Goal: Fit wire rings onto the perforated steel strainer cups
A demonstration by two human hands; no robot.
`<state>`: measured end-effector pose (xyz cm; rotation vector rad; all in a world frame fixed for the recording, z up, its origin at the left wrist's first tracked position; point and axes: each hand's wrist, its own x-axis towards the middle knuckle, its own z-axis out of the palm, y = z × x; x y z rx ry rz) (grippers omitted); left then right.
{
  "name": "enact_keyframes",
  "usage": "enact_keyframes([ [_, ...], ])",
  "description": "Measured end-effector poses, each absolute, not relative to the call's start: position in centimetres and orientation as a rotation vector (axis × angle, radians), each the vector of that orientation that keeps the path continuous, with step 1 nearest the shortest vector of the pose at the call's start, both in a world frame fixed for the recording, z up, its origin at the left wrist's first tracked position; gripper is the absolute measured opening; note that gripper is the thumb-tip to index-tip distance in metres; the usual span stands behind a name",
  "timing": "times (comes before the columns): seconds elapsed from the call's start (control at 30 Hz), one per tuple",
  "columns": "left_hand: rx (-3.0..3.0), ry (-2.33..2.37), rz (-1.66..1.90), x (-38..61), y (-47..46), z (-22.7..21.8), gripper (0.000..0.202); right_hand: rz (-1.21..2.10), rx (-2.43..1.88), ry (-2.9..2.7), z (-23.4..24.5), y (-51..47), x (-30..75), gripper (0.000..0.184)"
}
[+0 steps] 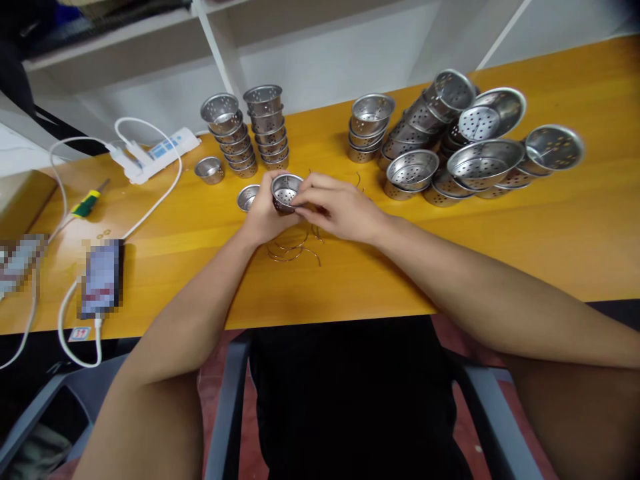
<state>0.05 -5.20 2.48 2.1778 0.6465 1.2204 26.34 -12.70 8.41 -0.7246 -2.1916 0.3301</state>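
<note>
My left hand (265, 217) is closed around a small perforated metal cup (286, 189), its mouth tilted up toward me. At the cup's right rim, the fingertips of my right hand (335, 205) are pinched together; whether a wire end is between them is too small to tell. Several thin copper-coloured wires (290, 253) lie curled on the table just below both hands. Another small perforated cup (247, 198) stands behind my left hand, partly hidden by it. A similar single cup (210, 171) sits farther to the left.
Two stacks of small cups (270, 127) stand at the back left. Larger perforated cups (485, 163) crowd the right side, some stacks leaning. On the left of the wooden table (350, 287) are a white power strip (160, 155), a screwdriver (86, 204), a phone (101, 277) and white cables.
</note>
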Motion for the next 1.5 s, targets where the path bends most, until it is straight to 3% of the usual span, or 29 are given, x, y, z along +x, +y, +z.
enact_keyframes([
  [0.27,1.99,0.765,1.074,0.7,-6.1,1.6,0.114,0.223,-0.983,-2.038,8.1,-10.4,28.1,0.017],
  [0.4,1.996,0.832,1.045,0.5,-6.4,1.9,0.103,0.235,-1.207,-1.958,6.9,-8.0,30.2,0.017],
  [0.5,2.004,0.824,1.047,0.5,-6.5,2.2,0.095,0.288,-1.279,-1.905,5.9,-6.7,31.2,0.026],
  [0.63,1.994,0.821,1.044,0.6,-6.7,2.5,0.091,0.378,-1.316,-1.868,5.2,-6.0,31.7,0.042],
  [0.9,2.018,0.815,1.026,0.6,-6.9,2.9,0.087,0.422,-1.334,-1.883,5.0,-5.9,31.9,0.042],
  [1.17,2.068,0.776,1.052,0.4,-6.8,2.8,0.079,0.366,-1.378,-1.928,4.8,-5.9,31.7,0.063],
  [1.5,2.076,0.735,1.068,0.3,-6.6,2.7,0.069,0.342,-1.222,-1.99,4.9,-6.3,31.5,0.062],
])
